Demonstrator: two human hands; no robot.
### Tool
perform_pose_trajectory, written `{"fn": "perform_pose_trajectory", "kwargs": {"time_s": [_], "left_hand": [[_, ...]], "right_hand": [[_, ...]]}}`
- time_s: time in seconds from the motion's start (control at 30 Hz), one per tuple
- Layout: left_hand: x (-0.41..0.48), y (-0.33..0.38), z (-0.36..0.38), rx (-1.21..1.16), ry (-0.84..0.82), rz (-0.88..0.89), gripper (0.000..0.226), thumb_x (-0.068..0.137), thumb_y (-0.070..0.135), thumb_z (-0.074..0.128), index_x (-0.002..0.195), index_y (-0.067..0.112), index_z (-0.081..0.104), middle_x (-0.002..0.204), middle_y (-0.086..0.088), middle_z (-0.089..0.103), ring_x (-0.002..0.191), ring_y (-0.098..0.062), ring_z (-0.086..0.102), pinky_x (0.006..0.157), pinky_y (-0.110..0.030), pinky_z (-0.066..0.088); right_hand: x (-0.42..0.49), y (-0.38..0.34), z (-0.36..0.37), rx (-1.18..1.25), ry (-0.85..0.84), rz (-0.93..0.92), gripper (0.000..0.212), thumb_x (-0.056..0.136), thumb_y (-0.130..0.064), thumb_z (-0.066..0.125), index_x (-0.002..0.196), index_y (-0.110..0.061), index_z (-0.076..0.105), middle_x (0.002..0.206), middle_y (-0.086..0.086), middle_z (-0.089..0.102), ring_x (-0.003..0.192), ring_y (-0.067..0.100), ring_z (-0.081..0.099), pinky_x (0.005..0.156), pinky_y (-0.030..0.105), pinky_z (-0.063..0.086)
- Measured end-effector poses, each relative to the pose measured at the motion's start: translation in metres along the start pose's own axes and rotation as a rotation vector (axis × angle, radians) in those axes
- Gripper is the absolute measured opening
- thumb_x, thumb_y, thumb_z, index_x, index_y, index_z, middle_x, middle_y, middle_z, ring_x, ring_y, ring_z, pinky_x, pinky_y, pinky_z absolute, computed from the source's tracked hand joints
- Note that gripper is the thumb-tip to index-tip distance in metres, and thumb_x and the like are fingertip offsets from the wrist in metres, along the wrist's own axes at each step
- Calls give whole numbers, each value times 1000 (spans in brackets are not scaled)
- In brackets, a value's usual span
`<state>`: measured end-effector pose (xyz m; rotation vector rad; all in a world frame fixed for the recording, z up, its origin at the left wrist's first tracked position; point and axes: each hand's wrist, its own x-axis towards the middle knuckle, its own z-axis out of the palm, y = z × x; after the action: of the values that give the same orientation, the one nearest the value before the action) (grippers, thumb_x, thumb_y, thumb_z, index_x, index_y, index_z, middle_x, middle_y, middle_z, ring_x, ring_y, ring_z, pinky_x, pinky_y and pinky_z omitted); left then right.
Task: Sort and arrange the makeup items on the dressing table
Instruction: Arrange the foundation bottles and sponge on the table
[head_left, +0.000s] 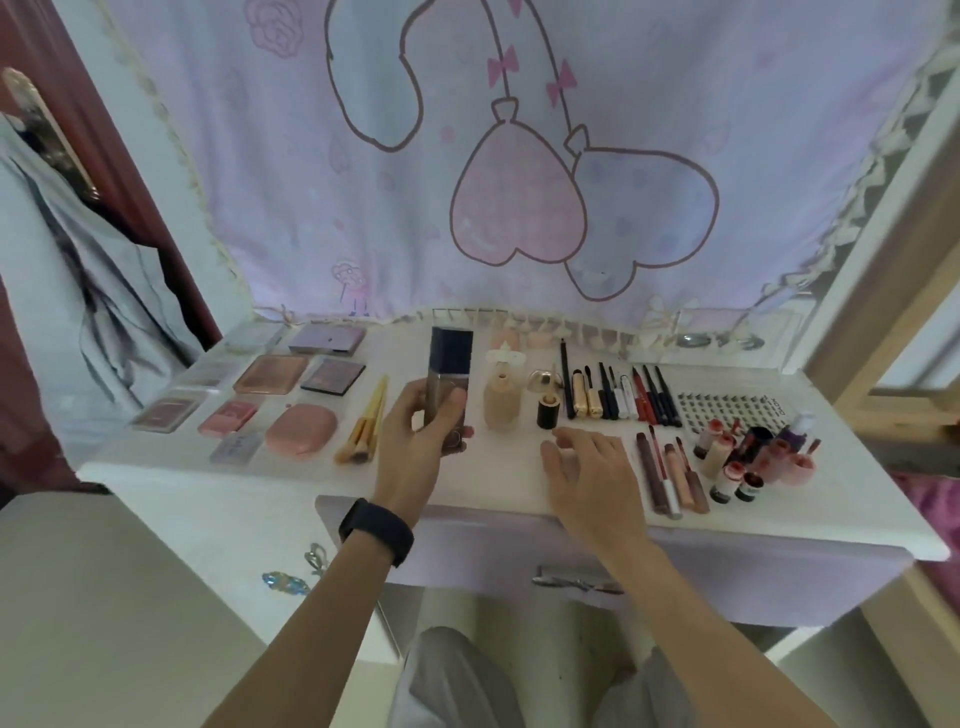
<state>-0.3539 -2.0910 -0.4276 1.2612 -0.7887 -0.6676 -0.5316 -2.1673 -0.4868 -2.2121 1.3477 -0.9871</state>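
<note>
The left hand (415, 434) covers the lower body of the tall, dark-capped rectangular glass bottle (450, 358); label print is too blurred to read.

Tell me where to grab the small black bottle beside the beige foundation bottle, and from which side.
Pinch the small black bottle round its squat body, coming from the near side with the right hand, which lies nearest. It stands upright, with the beige foundation bottle close on one side and the row of tubes on the other, so the near side looks freest.
</note>
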Motion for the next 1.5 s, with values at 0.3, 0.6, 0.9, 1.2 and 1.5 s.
{"fn": "perform_pose_trajectory", "kwargs": {"time_s": [0.3, 0.6, 0.9, 1.2, 1.5], "left_hand": [[-46, -15, 33, 278, -452, -17, 32, 82, 42, 71, 106, 21, 69, 86, 1, 71, 69, -12, 65, 63, -21, 53], [-57, -10, 62, 60, -600, -234, 48, 79, 58, 68, 90, 11, 74, 68, -9, 62, 52, -19, 45, 47, -22, 39], [-54, -9, 65, -52, -772, -392, 50, 78, 56, 72, 85, 6, 73, 64, -11, 59, 43, -15, 42, 39, -19, 34], [-58, -2, 67, 181, -689, -174, 51, 80, 60, 67, 87, 9, 69, 64, -6, 60, 45, -15, 44, 44, -21, 38], [-46, 12, 50, 46, -805, -324, 47, 79, 52, 70, 88, 6, 69, 65, -8, 53, 49, -15, 39, 41, -20, 30]], "right_hand": [[0, -23, -56, 429, -93, 21, 61, 79, -90, 38, 84, -34, 62, 74, -16, 66, 65, 1, 58, 61, 9, 41], [1, -7, -90, 228, -37, 35, 55, 89, -72, 47, 53, -31, 49, 47, -13, 48, 46, 4, 43, 50, 17, 33], [-5, 6, -95, 282, -81, -3, 54, 97, -61, 47, 54, -29, 49, 48, -14, 47, 48, 5, 42, 56, 24, 34], [8, 3, -111, 171, -179, 7, 67, 94, -68, 39, 61, -11, 50, 46, -6, 45, 45, 17, 48, 55, 40, 47], [13, -9, -110, 140, -171, -79, 64, 91, -74, 40, 52, -23, 44, 43, -11, 41, 39, 7, 39, 43, 18, 33]]}}
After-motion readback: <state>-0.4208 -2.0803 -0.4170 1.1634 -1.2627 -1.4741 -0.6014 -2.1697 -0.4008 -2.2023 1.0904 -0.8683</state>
